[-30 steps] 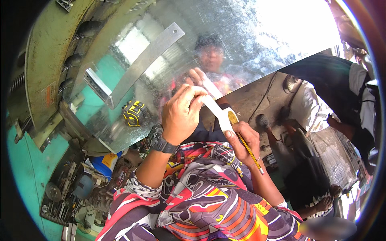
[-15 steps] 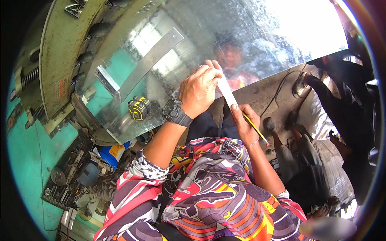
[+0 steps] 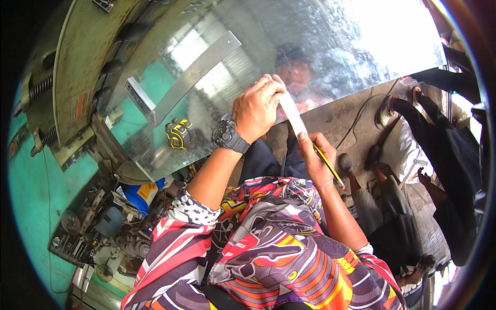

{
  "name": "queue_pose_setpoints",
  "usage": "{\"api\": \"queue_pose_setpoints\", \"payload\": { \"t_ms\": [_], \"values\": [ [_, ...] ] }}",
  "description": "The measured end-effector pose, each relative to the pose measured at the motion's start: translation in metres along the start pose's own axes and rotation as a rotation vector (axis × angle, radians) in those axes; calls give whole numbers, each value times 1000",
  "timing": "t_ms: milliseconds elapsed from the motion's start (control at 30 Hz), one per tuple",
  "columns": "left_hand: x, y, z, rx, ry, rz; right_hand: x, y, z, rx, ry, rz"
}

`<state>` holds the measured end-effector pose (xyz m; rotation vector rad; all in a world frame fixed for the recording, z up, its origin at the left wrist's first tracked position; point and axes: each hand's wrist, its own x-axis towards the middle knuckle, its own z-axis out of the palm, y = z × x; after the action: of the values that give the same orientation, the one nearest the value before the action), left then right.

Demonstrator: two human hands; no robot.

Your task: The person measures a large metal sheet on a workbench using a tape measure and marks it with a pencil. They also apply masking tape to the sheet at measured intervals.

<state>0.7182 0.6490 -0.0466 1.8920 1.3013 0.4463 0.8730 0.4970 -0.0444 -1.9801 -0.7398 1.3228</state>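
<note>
Pressing white strip (image 3: 293, 114) on metal sheet (image 3: 330, 46): left hand (image 3: 257, 107); right hand (image 3: 316, 155) holding pencil (image 3: 329, 166).

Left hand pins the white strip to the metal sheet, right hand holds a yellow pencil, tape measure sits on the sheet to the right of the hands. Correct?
Not quite. In the head view the tape measure lies on the metal sheet to the left of the hands, not the right. The rest stands: the left hand presses the white strip to the sheet, and the right hand holds a yellow pencil.
</note>
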Motion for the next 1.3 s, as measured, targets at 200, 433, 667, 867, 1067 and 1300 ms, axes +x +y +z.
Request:
{"api": "queue_pose_setpoints", "payload": {
  "t_ms": [200,433,667,867,1067,1300],
  "values": [
    [24,-1,-15,-127,-163,-67,11,0,-14,21,-22,-21],
    [49,16,-30,-56,-385,-49,16,-22,-27,93,-55,58],
    [-7,-6,-27,-85,-172,-2,-6,-8,-21,65,-138,43],
    [-66,-22,-36,-76,-23,-140,-34,-11,3,-29,-267,105],
    [-82,-23,-30,-49,79,-173,-34,-2,16,-109,-265,84],
    [-50,-38,-12,-42,60,-47,-15,2,15,-96,-145,83]
  ]
}}
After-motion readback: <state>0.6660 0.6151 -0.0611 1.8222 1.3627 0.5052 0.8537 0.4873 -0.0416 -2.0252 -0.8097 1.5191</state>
